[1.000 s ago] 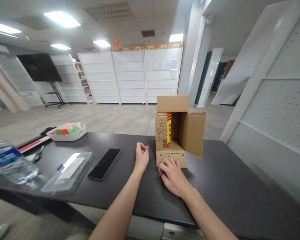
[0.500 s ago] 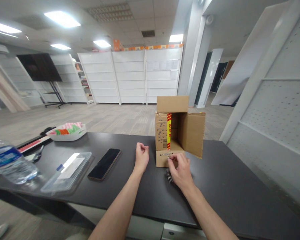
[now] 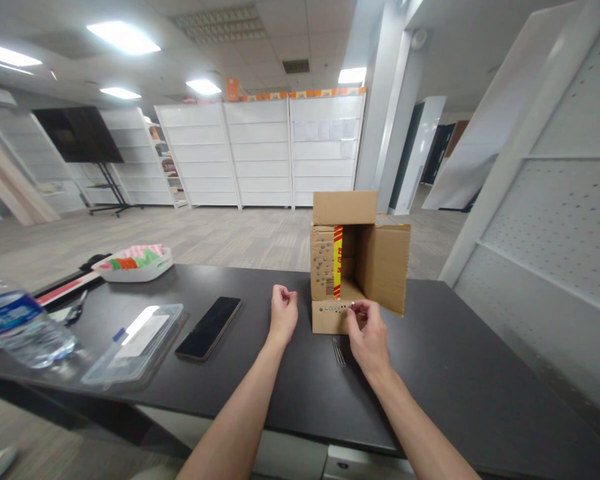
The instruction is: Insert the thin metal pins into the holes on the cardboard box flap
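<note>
The right hand [image 3: 370, 337] pinches with thumb and index finger nearly together; between their tips sits what looks like a small metal piece [image 3: 352, 305], though it is too tiny to identify for certain. That pinch is at the lower flap [image 3: 327, 325] of an open cardboard box [image 3: 387, 267], just below its opening, and the hand covers the flap's right end. A row of dark holes and shiny dots runs along the flap. The left hand [image 3: 283, 313] is closed, fingers curled in towards the thumb, beside the box on its left. Thin metal rods [image 3: 339, 352] lie together on the dark desk [image 3: 460, 360], just left of the right wrist. Further left are a phone [image 3: 209, 330], a clear plastic case [image 3: 135, 343], a water bottle [image 3: 23, 327] and a white basket [image 3: 147, 273] holding colourful cloth.
</note>
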`<state>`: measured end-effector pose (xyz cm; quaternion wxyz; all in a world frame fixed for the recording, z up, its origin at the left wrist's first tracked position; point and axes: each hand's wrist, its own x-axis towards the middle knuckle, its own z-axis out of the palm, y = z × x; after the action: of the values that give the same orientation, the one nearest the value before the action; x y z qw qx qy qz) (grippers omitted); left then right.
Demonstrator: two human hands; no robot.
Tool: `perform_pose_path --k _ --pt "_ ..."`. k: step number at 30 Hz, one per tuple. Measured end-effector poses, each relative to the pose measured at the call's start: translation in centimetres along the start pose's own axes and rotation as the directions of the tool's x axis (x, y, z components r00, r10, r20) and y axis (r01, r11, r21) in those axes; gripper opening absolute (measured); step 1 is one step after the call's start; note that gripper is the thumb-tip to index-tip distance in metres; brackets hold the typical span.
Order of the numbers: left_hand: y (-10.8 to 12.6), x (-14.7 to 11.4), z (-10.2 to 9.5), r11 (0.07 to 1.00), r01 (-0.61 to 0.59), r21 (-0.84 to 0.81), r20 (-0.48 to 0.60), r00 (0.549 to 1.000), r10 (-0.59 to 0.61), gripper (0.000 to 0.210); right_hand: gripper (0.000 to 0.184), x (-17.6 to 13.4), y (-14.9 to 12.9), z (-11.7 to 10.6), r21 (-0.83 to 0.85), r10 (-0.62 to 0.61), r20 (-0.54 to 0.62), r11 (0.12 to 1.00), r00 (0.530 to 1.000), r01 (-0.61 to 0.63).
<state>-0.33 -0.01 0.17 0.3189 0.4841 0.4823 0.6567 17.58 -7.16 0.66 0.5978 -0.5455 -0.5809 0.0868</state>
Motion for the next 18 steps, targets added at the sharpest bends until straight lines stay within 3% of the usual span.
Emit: perform_pose_path --k 5,18 --pt "-0.11 -0.04 -0.02 1.0 0.001 -0.003 0.001 1.0 -0.001 0.022 0.024 0.11 0.26 -0.02 0.027 -0.007 -0.012 1.0 1.0 0.007" --pt "-0.08 -0.03 0.03 1.0 -0.001 0.004 -0.012 1.0 0.001 0.022 0.021 0.42 0.81 0.09 0.041 -0.003 -0.001 0.999 1.0 0.003"
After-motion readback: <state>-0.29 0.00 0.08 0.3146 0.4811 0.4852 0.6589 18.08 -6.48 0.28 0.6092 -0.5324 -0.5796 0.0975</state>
